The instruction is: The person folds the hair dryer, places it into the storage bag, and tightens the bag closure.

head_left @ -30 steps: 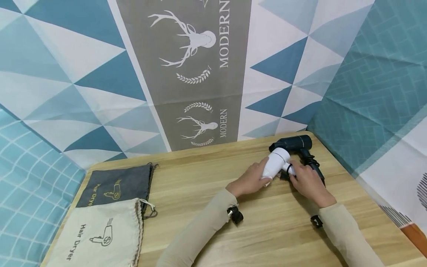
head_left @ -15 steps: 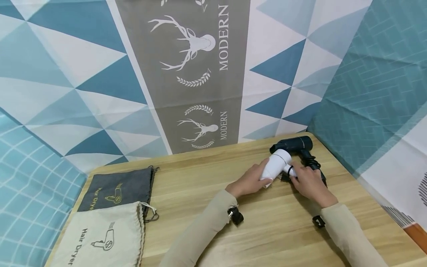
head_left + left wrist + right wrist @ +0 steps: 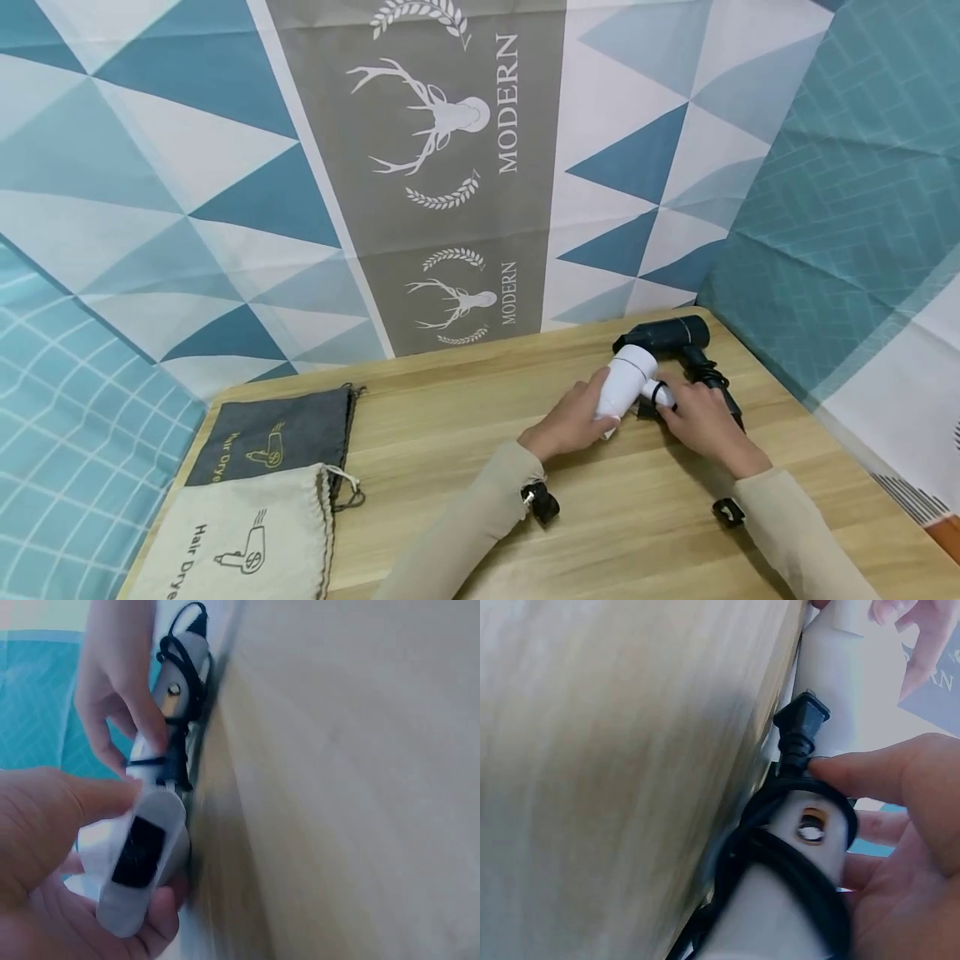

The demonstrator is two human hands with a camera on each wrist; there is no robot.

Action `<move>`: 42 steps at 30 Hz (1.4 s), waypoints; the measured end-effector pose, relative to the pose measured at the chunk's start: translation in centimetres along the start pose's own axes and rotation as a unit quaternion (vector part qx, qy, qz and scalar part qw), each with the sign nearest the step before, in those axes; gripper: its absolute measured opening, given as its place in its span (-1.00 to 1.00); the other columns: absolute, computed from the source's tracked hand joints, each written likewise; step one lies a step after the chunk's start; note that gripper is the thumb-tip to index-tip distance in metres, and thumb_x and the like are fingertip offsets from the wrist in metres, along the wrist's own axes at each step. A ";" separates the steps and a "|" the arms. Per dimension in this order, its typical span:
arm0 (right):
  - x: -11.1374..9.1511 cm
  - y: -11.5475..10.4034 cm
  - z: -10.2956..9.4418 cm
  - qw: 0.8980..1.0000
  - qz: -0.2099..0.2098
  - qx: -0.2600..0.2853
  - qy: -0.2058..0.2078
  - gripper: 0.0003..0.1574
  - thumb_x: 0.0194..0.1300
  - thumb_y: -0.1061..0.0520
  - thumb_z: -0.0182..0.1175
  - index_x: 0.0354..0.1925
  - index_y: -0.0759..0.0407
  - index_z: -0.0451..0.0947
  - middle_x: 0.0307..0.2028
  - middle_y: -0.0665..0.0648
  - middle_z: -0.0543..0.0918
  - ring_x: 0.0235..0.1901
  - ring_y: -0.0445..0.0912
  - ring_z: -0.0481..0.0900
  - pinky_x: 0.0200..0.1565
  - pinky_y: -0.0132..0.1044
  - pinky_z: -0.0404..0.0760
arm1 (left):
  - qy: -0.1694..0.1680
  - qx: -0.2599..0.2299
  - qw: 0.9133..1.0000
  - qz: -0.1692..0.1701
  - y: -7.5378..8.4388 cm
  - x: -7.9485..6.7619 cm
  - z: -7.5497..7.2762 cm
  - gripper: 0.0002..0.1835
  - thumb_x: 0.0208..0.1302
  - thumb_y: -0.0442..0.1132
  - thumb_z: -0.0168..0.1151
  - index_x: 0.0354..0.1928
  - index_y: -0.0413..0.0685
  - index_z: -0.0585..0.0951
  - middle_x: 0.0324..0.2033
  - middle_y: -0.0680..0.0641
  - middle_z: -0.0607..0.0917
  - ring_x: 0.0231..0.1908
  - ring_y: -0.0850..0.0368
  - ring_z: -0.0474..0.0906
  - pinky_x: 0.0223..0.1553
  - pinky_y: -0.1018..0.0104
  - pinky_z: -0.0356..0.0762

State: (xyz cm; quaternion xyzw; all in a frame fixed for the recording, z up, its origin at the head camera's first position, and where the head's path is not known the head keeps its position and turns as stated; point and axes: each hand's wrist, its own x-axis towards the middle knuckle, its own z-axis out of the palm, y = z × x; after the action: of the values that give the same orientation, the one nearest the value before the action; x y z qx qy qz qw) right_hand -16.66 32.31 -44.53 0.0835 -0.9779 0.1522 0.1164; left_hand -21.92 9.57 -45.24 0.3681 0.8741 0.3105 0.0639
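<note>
A white hair dryer (image 3: pixel 626 383) is held between both hands at the right rear of the table. My left hand (image 3: pixel 576 417) grips the outlet end of its barrel; the left wrist view shows the thumb and fingers around the flat nozzle (image 3: pixel 139 862). My right hand (image 3: pixel 705 422) holds the handle (image 3: pixel 757 915). Black cord (image 3: pixel 799 877) winds round that handle, and the plug (image 3: pixel 802 720) sticks out near the right thumb. Right behind the white one, a black hair dryer (image 3: pixel 667 333) lies on the table, its handle partly hidden by my right hand.
Two flat drawstring bags printed "Hair Dryer" lie at the left of the wooden table (image 3: pixel 450 417): a grey bag (image 3: pixel 277 433) and a cream bag (image 3: pixel 240 533) overlapping it. Patterned cloth walls (image 3: pixel 450 208) rise behind the table and at both sides.
The head view has tilted, so everything sits slightly lower in it. Both hands keep their hold on the white hair dryer, which has hardly moved.
</note>
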 end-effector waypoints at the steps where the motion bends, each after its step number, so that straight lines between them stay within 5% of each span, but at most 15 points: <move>1: -0.1 0.0 0.0 1.000 0.000 0.002 0.005 -0.43 0.26 0.22 0.31 0.18 0.40 0.45 -0.22 0.35 0.68 -0.26 0.24 0.59 -0.26 0.10 0.34 | 0.001 -0.001 1.000 -0.004 0.1 -0.1 0.0 -0.13 0.37 -0.09 0.29 0.55 -0.04 0.03 0.00 -0.19 0.55 -0.10 0.15 0.49 -0.12 0.36 0.49; 8: -0.1 -0.4 -0.9 0.998 -0.030 0.005 0.050 -0.51 0.22 0.22 0.33 0.10 0.38 0.53 -0.43 0.19 0.64 -0.43 0.12 0.50 -0.39 -0.05 0.28 | 0.019 0.003 1.000 -0.012 0.7 -0.2 -1.2 -0.07 0.29 -0.09 0.37 0.55 0.02 0.03 0.03 -0.17 0.56 -0.08 0.15 0.49 -0.15 0.35 0.50; 15: 0.4 -1.6 -2.1 0.991 -0.065 0.014 0.113 -0.48 0.15 0.25 0.40 0.10 0.29 0.55 -0.55 0.06 0.56 -0.54 -0.04 0.40 -0.54 -0.18 0.26 | 0.044 -0.087 0.995 0.004 1.3 0.0 -4.3 -0.21 0.35 0.11 0.26 0.49 0.03 0.18 0.02 -0.02 0.52 -0.18 0.25 0.47 -0.32 0.40 0.52; 19: 0.2 -2.7 -2.7 0.989 -0.073 0.022 0.130 -0.43 0.16 0.26 0.39 0.15 0.32 0.53 -0.57 0.06 0.53 -0.52 -0.07 0.36 -0.53 -0.23 0.30 | 0.038 -0.187 0.982 0.002 1.1 0.2 -5.6 -0.29 0.45 0.11 0.12 0.48 -0.09 0.20 0.05 -0.08 0.53 -0.16 0.25 0.53 -0.25 0.39 0.58; 25: -0.4 -4.5 -3.6 0.983 -0.084 0.039 0.160 -0.39 0.14 0.28 0.41 0.17 0.31 0.52 -0.40 0.18 0.62 -0.42 -0.02 0.42 -0.47 -0.21 0.32 | -0.011 -0.301 0.953 -0.035 0.6 0.0 -7.3 -0.39 0.53 0.08 -0.01 0.46 -0.03 0.21 -0.16 -0.11 0.55 -0.30 0.16 0.59 -0.37 0.28 0.63; 31: -0.8 -6.8 -4.4 0.982 -0.117 0.045 0.142 -0.38 0.18 0.28 0.40 0.21 0.27 0.51 -0.14 0.24 0.69 -0.24 0.07 0.53 -0.33 -0.05 0.45 | -0.036 -0.395 0.917 -0.050 0.9 -0.5 -8.0 -0.38 0.46 0.08 0.11 0.41 0.01 0.19 -0.15 -0.13 0.60 -0.38 0.00 0.69 -0.41 0.09 0.68; 38: -1.2 -6.9 -5.4 0.988 -0.100 0.067 0.097 -0.33 0.37 0.15 0.28 0.36 0.22 0.33 -0.15 0.21 0.65 -0.34 -0.07 0.51 -0.40 -0.16 0.49 | 0.005 -0.376 0.926 -0.014 1.5 -1.1 -8.4 -0.38 0.42 0.05 0.18 0.42 0.14 0.23 -0.17 -0.09 0.62 -0.42 0.00 0.72 -0.49 0.02 0.69; 42: -1.3 -6.3 -6.3 0.993 -0.062 0.098 0.039 -0.42 0.49 -0.01 0.14 0.35 0.15 0.32 -0.25 0.13 0.64 -0.42 -0.14 0.51 -0.40 -0.20 0.48 | 0.016 -0.387 0.922 -0.005 1.7 -1.3 -9.4 -0.40 0.43 0.02 0.17 0.41 0.11 0.25 -0.16 -0.11 0.63 -0.39 -0.01 0.72 -0.47 0.01 0.69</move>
State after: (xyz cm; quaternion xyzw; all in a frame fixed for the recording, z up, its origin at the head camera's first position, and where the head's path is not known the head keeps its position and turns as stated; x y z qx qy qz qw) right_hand -12.89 28.56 -37.32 0.1492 -0.9460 0.2425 0.1549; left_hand -23.10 4.93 -36.89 0.3054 0.6882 0.6303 0.1894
